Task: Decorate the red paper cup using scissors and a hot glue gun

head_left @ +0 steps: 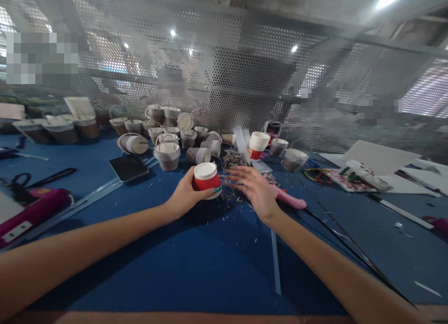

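My left hand [185, 194] is wrapped round a small red paper cup [207, 179] with a white bottom, held upside down just above the blue table [217, 263]. My right hand [255, 187] hovers to the right of the cup with its fingers spread, their tips close to the cup and to a thin strand of twine. A pink-handled tool [290, 200] lies on the table just beyond my right hand. Bits of shredded fibre are scattered under both hands.
Many twine-wrapped little cup baskets [168, 155] crowd the back of the table before a perforated metal screen. A stack of red-and-white cups [258, 146] stands behind my right hand. A phone [129, 167], scissors [21, 180], a pink glue gun [33, 207] lie left; papers [378, 158] right.
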The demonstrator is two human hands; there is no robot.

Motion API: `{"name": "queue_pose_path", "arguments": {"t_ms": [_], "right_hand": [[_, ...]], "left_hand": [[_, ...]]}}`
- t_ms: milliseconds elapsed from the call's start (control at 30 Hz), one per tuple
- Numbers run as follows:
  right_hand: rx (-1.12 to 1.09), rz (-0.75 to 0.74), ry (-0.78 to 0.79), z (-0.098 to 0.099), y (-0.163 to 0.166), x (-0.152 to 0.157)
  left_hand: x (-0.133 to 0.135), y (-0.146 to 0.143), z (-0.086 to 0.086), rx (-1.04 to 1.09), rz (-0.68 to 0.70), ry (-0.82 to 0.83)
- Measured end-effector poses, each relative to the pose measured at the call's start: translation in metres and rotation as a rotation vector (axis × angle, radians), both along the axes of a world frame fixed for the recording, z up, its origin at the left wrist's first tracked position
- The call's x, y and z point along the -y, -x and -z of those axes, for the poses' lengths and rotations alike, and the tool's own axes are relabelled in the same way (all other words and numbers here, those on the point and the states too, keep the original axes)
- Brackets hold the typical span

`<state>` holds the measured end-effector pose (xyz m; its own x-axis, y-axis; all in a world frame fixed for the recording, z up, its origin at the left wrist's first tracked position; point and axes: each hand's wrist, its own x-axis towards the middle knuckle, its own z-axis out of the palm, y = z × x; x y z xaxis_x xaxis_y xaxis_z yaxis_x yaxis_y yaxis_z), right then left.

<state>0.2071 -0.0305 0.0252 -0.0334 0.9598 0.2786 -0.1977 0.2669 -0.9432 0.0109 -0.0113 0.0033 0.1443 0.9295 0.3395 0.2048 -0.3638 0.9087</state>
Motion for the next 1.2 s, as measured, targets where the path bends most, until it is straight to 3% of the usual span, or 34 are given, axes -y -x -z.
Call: {"name": "queue_pose_path", "arguments": {"t_ms": [100, 167, 367, 600, 833, 1067, 1200], "right_hand": [[0.051, 0.091, -0.105, -0.001, -0.001, 0.0], [0.074, 0.102, -0.056, 0.0, -0.003, -0.001], [-0.003, -0.016, 0.05, 0.005, -0.009, -0.003], [-0.06, -0.195, 0.135, -0.004, -0.002, 0.004], [-0.019, 0.038, 0.072, 0.003, 0.001, -0.002], [0.03, -0.08, 0.21, 0.004, -0.006, -0.004], [0.006, -0.055, 0.222, 0.004, -0.008, -0.007]], "left_hand": [[0.0, 0.001, 0.001, -0.001, 0.003, -0.003], [0.0, 0.001, 0.001, -0.002, 0.006, -0.003], [-0.002, 0.002, 0.003, -0.002, 0.034, 0.031], [-0.004, 0.0, 0.003, -0.075, 0.032, 0.033], [-0.003, 0.001, 0.003, -0.086, -0.002, 0.008], [-0.003, 0.001, 0.003, -0.079, 0.012, -0.01], [-0.004, 0.002, 0.006, -0.068, 0.013, -0.021]]}}
